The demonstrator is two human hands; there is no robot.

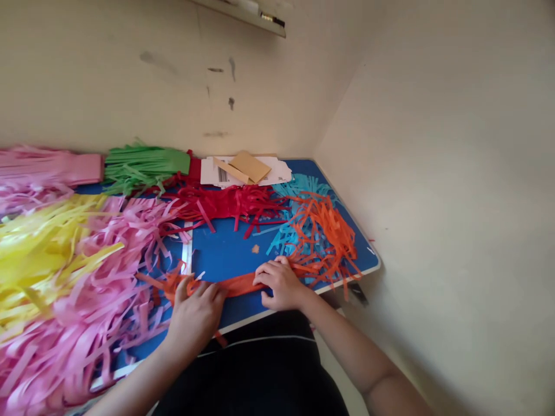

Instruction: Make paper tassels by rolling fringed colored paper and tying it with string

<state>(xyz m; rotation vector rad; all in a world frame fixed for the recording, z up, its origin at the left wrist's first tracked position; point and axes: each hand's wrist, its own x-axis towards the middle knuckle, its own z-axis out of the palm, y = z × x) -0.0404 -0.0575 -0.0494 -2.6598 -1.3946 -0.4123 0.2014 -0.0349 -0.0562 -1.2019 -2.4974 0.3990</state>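
Observation:
A long orange fringed strip (238, 285), paper or thin fabric, lies across the blue tabletop close to the near edge. My left hand (199, 306) has its fingers curled over the left part of this strip, and loose orange ends stick out beyond it. Over the strip's right part, my right hand (280, 283) is bent, with fingers closed down on the orange material. Between the two hands the strip looks flat and narrow. An orange bundle of cut fringe (325, 231) spreads to the right of my right hand, on top of light-blue fringe (299, 188). Both palms are hidden.
Pink fringe (108, 271) and yellow fringe (34, 254) cover the left side of the blue table (217, 242). Green fringe (147, 164), red fringe (225, 202) and white cards with a brown folded piece (249, 166) lie towards the wall. Walls border the table behind and right.

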